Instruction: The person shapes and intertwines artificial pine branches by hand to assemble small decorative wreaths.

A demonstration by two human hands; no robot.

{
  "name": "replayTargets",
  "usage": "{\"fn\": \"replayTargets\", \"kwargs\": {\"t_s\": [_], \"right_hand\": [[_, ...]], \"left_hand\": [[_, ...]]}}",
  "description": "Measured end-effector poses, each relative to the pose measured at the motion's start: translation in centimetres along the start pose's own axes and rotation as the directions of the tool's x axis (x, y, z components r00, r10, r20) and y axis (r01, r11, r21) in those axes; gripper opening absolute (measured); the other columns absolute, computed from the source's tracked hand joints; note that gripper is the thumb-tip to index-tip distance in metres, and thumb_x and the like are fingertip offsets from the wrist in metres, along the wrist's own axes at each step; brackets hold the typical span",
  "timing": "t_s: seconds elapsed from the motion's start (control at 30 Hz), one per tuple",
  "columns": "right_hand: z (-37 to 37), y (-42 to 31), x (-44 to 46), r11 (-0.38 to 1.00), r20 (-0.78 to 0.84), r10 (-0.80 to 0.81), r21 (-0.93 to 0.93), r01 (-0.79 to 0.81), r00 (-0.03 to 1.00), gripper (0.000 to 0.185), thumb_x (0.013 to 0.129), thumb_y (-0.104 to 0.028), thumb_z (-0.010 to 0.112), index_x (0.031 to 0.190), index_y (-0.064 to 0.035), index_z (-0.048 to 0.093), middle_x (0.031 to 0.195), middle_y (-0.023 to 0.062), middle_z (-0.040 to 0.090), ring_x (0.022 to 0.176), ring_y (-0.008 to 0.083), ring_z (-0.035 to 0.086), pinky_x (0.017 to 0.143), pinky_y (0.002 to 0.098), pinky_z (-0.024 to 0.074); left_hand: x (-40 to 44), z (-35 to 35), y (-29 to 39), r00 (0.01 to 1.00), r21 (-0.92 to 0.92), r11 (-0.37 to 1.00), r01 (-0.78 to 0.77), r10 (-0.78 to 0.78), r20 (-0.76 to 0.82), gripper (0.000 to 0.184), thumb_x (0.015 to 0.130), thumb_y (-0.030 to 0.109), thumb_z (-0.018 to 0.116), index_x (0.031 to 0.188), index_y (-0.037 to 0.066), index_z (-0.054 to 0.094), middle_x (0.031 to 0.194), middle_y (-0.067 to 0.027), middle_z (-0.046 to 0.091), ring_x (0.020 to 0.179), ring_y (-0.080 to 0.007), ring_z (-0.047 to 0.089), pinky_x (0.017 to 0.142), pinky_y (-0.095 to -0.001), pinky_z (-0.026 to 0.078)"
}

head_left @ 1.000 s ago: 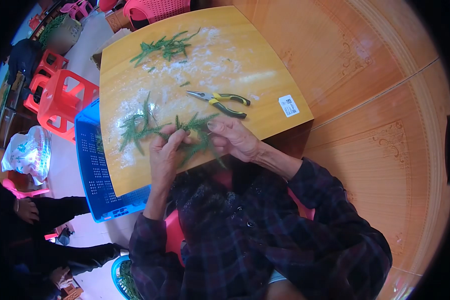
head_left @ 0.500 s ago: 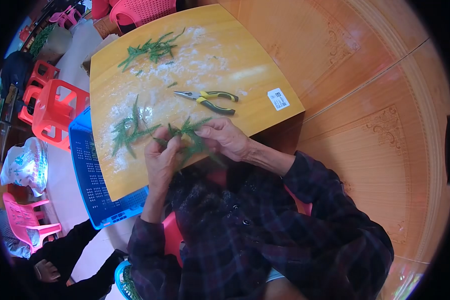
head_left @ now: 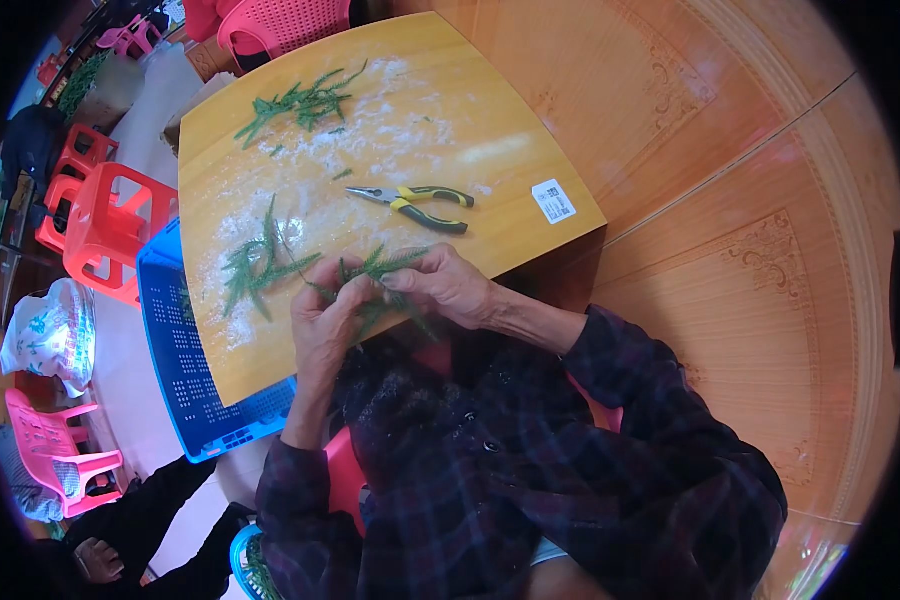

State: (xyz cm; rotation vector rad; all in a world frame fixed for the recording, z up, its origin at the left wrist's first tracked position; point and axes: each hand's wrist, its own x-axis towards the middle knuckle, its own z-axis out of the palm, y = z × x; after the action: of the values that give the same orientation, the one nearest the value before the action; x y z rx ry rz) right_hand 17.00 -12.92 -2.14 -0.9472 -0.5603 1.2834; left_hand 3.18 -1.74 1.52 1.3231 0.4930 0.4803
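Green needle-leaved sprig (head_left: 388, 264) between hands, above near table edge (head_left: 280, 372); I see left hand (head_left: 322, 312) and right hand (head_left: 454, 288) pinching it. Hard pull, I judge, could strip needles; feathery green branch (head_left: 258, 268) beside left hand could snag. Yellow-and-black pliers (head_left: 402, 200) beyond right hand.

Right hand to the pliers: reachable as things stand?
Likely yes. The pliers lie on the table just beyond the right hand, handles pointing right, with nothing lying over them. The catch: that hand looks to be pinching the green sprig, so it would probably need to let go first.
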Motion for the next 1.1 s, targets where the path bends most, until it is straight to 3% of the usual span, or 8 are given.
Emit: {"fn": "replayTargets", "kwargs": {"t_s": [0.3, 0.4, 0.53, 0.7, 0.83, 0.9, 0.97, 1.1], "right_hand": [[-0.7, 1.0, 0.5, 0.999, -0.005, -0.004, 0.052, 0.004, 1.000, 0.021, 0.085, -0.026, 0.063, 0.087, -0.0056, 0.066, 0.058, -0.0069, 0.047, 0.046, 0.0010, 0.035, 0.041, 0.0188, 0.0253], [-0.6, 0.8, 0.6, 0.994, -0.009, -0.028, 0.103, 0.029, 1.000, 0.020, 0.085, -0.026, 0.063, 0.088, -0.0057, 0.066, 0.058, -0.0075, 0.046, 0.048, 0.0008, 0.034, 0.043, 0.0185, 0.0257], [-0.3, 0.3, 0.2, 0.996, -0.009, 0.011, 0.087, -0.010, 1.000, 0.021, 0.086, -0.026, 0.062, 0.088, -0.0055, 0.065, 0.058, -0.0077, 0.046, 0.049, 0.0007, 0.036, 0.044, 0.0181, 0.0269], [-0.8, 1.1, 0.7, 0.996, -0.012, -0.028, 0.082, 0.029, 1.000, 0.022, 0.084, -0.028, 0.064, 0.085, -0.0063, 0.065, 0.057, -0.0069, 0.047, 0.048, 0.0011, 0.037, 0.044, 0.0180, 0.0281], [-0.8, 1.2, 0.6, 0.999, -0.028, -0.035, 0.023, 0.035, 0.999, 0.023, 0.082, -0.029, 0.066, 0.080, -0.0067, 0.065, 0.056, -0.0062, 0.047, 0.046, 0.0014, 0.037, 0.041, 0.0179, 0.0273], [-1.2, 1.1, 0.5, 0.999, 0.006, 0.030, 0.039, -0.030, 1.000, 0.019, 0.085, -0.020, 0.062, 0.092, -0.0026, 0.063, 0.078, -0.0005, 0.056, 0.069, 0.0068, 0.049, 0.062, 0.0221, 0.0385], [-1.3, 1.0, 0.4, 0.996, 0.031, 0.066, 0.050, -0.067, 0.997, 0.019, 0.086, -0.015, 0.060, 0.098, -0.0006, 0.062, 0.088, 0.0021, 0.060, 0.080, 0.0095, 0.055, 0.072, 0.0243, 0.0439], [-1.2, 0.9, 0.3, 0.995, 0.033, 0.054, 0.086, -0.057, 0.998, 0.017, 0.086, -0.015, 0.060, 0.095, -0.0008, 0.063, 0.087, 0.0013, 0.059, 0.080, 0.0089, 0.054, 0.073, 0.0247, 0.0430]], "left_hand": [[0.0, 0.6, 0.0, 0.994, 0.029, 0.994, -0.108, 0.109, -0.021, 0.021, 0.084, 0.006, 0.058, 0.104, 0.001, 0.055, 0.083, -0.0016, 0.059, 0.073, -0.0084, 0.057, 0.064, -0.0194, 0.045], [0.2, 0.1, -0.5, 0.994, 0.066, 0.993, -0.100, 0.102, -0.032, 0.024, 0.085, 0.007, 0.057, 0.108, 0.000, 0.055, 0.094, -0.0030, 0.059, 0.085, -0.0106, 0.057, 0.075, -0.0234, 0.046], [-0.1, -0.4, -0.2, 1.000, 0.069, 0.997, -0.018, 0.020, -0.024, 0.029, 0.085, 0.009, 0.058, 0.112, 0.000, 0.054, 0.095, -0.0040, 0.060, 0.084, -0.0110, 0.057, 0.075, -0.0237, 0.047], [-0.1, 0.0, -0.2, 0.994, 0.025, 0.995, -0.094, 0.095, -0.062, 0.026, 0.085, 0.009, 0.059, 0.110, 0.001, 0.056, 0.092, -0.0030, 0.060, 0.083, -0.0102, 0.057, 0.074, -0.0228, 0.046], [-0.1, -0.1, -0.1, 0.990, 0.175, 0.975, -0.140, 0.139, 0.020, 0.020, 0.085, 0.006, 0.058, 0.103, 0.000, 0.057, 0.086, -0.0012, 0.059, 0.081, -0.0079, 0.054, 0.070, -0.0204, 0.044], [0.1, -0.5, -0.5, 0.979, 0.235, 0.950, -0.206, 0.201, 0.044, 0.018, 0.084, 0.005, 0.058, 0.101, -0.001, 0.058, 0.085, -0.0001, 0.058, 0.080, -0.0077, 0.053, 0.070, -0.0210, 0.044], [0.1, -0.6, -0.1, 0.986, 0.225, 0.960, -0.164, 0.157, 0.050, 0.016, 0.084, 0.005, 0.058, 0.099, -0.001, 0.058, 0.084, 0.0006, 0.057, 0.080, -0.0078, 0.053, 0.071, -0.0216, 0.043], [0.2, -0.8, -0.5, 0.993, 0.158, 0.981, -0.112, 0.106, 0.049, 0.016, 0.084, 0.006, 0.057, 0.099, -0.001, 0.059, 0.084, 0.0011, 0.057, 0.080, -0.0078, 0.053, 0.073, -0.0213, 0.043]]}}
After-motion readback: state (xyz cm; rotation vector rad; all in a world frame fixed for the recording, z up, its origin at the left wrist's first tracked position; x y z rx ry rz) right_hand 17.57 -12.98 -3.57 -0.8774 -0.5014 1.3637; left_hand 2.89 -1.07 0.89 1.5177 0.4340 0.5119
